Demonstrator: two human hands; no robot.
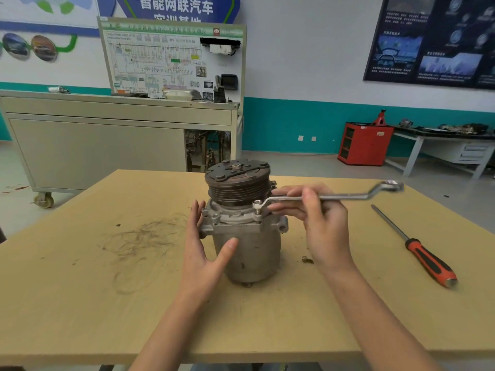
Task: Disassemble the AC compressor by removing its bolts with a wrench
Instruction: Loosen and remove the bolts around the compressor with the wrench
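Upper left of frame: a beige metal cabinet on castors (101, 145) carries a white training board with a printed wiring diagram (171, 60). On the board only "HV" is legible. Above it, a blue wall sign (174, 6) reads "智能网联汽车"; its lower line is cut off.

Left of centre: the light wooden table (80, 303) shows dark scuff marks (144, 236) and otherwise open surface out to its left and near edges.

Centre: the grey cast-metal AC compressor with a dark grooved pulley (246, 236) stands upright, mid-table, well back from every edge. No marking on it is readable. The left hand (203, 250) is spread against its left side, fingers straight, thumb across the housing front.

Right of centre: the right hand (321, 218) has its fingers curled round the long silver ring wrench (334, 196). The wrench's near ring sits over a bolt (257, 207) on the compressor's flange. A small metal piece (307, 260) lies beside the right wrist.

Right: an orange-and-black-handled screwdriver (417, 245) lies alone on the table, near its right edge. Behind it stands a red metal cabinet (364, 143). The text on the dark wall poster (434, 38) is too small to read.
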